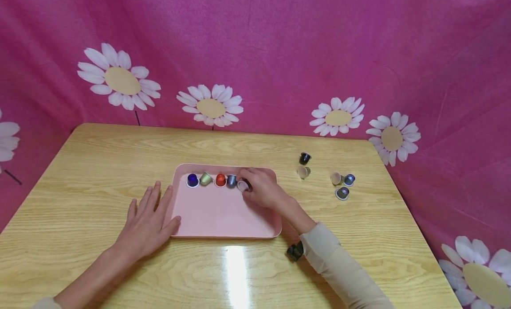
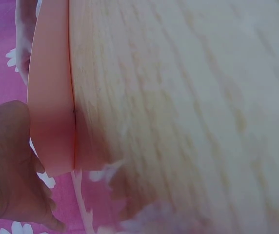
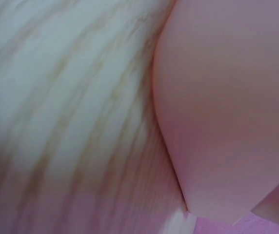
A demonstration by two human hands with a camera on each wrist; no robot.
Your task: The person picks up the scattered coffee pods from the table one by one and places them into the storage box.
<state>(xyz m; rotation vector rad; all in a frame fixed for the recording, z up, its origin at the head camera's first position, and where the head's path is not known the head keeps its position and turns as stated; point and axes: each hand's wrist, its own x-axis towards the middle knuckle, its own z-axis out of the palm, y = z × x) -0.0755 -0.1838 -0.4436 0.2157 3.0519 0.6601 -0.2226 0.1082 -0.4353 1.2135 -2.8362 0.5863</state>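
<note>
A pink tray (image 1: 223, 216) holds a row of coffee capsules along its far side: a dark blue capsule (image 1: 192, 180), a light green capsule (image 1: 206, 178) lying tilted, a red capsule (image 1: 220, 180) and a grey-blue capsule (image 1: 231, 181). At the right end of this row my right hand (image 1: 261, 188) pinches another coffee capsule (image 1: 242, 185), its pale lid facing me and its body mostly covered by fingers. My left hand (image 1: 149, 222) lies with spread, straight fingers at the tray's left edge, the thumb on the rim. In the left wrist view, that hand (image 2: 12, 165) is beside the tray wall (image 2: 54, 92).
Right of the tray on the wooden table (image 1: 119, 158) are a black capsule (image 1: 305, 158), a pale-lidded capsule (image 1: 302, 172), another pale-lidded one (image 1: 336, 178), a blue capsule (image 1: 349, 180) and a grey-purple capsule (image 1: 342, 193). Dark capsules (image 1: 294, 252) sit partly behind the right sleeve (image 1: 331, 251).
</note>
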